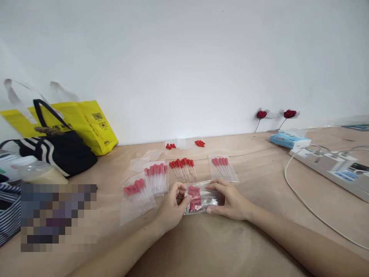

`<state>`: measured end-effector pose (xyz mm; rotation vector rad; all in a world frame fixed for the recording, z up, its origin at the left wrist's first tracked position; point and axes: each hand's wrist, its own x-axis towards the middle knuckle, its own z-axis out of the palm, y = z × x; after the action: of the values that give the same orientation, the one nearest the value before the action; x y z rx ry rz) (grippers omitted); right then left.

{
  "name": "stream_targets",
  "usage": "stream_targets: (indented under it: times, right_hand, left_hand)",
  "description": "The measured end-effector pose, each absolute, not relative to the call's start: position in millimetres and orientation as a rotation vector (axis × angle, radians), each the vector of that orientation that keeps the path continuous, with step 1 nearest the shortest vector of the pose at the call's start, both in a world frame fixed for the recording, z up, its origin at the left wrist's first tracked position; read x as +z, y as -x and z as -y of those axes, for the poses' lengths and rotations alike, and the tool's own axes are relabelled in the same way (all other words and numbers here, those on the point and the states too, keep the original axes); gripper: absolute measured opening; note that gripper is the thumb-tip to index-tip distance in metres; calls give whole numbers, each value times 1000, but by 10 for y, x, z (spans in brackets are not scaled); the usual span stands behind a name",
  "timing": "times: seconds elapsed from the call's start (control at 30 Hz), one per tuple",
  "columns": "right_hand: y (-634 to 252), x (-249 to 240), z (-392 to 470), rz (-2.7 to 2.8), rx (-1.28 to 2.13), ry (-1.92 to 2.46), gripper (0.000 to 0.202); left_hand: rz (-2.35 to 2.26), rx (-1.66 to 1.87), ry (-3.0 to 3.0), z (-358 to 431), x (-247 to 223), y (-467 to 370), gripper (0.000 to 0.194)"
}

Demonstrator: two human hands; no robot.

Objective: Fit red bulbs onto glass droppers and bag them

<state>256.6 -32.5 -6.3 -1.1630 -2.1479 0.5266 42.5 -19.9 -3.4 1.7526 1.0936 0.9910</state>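
Note:
A clear plastic bag (203, 196) with several red-bulbed droppers inside lies sideways between my hands, its red bulbs to the left. My left hand (174, 206) pinches the bag's left end, and my right hand (232, 200) grips its right end. Just beyond are loose red-bulbed droppers (183, 167), fanned out on the table. To the left, filled clear bags of droppers (137, 196) overlap one another. Another filled bag (223, 167) rests beyond my right hand. Near the wall, small red pieces (200, 143) lie on clear bags (185, 143).
Yellow bag (96, 127), black bag (69, 152) and a jar (43, 173) stand at the left. On the right are a blue tissue pack (290, 139), a power strip (328, 173) and a white cable (305, 206). Two red flowers (261, 114) lean on the wall.

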Motion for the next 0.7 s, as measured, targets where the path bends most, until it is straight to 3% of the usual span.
stream_targets:
  times: [0.1, 0.23, 0.33, 0.5, 0.7]
  right_hand:
    - [-2556, -35, 265, 2142, 421, 1265, 46]
    - [-2553, 2, 192, 2115, 408, 1338, 51]
    - [-2535, 7, 186, 2108, 636, 1313, 53]
    - [-2463, -54, 222, 1919, 1200, 1136, 35]
    - [-2547, -165, 92, 1472, 1257, 1147, 40]
  left_hand:
    - [-1020, 978, -1731, 228, 25, -415, 16]
    - [-889, 890, -1764, 284, 109, -417, 13]
    - [-797, 846, -1826, 295, 114, -424, 9]
    - [-781, 960, -1931, 236, 40, -419, 6]
    - [-1001, 1201, -1833, 123, 19, -348, 14]
